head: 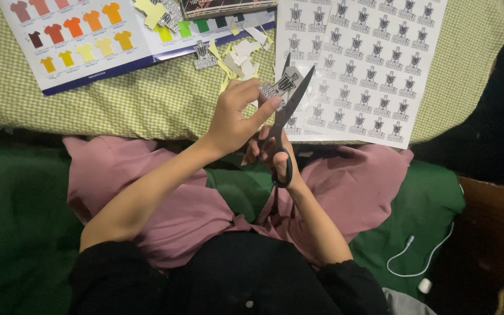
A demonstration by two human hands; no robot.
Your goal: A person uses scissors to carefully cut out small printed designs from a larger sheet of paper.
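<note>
Black scissors (284, 125) in my right hand (275, 154), fingers through the loop handle, blades parted in a narrow V. Long axis runs from the handle near my lap up toward the far edge of the bed; tips point away from me and slightly right. My left hand (234, 119) pinches a small printed sticker piece (280, 86) between thumb and fingertips, held just between the blades, above the near edge of the green checked bedcover (147, 99).

Progress, judged: partly done. A scatter of pale offcuts (237, 58) and a few cut-out stickers lie near the far edge, beside a shirt colour chart (77, 35). The sticker sheet (363, 64) at the right side of the cover shows most rows uncut, so much remains.
</note>
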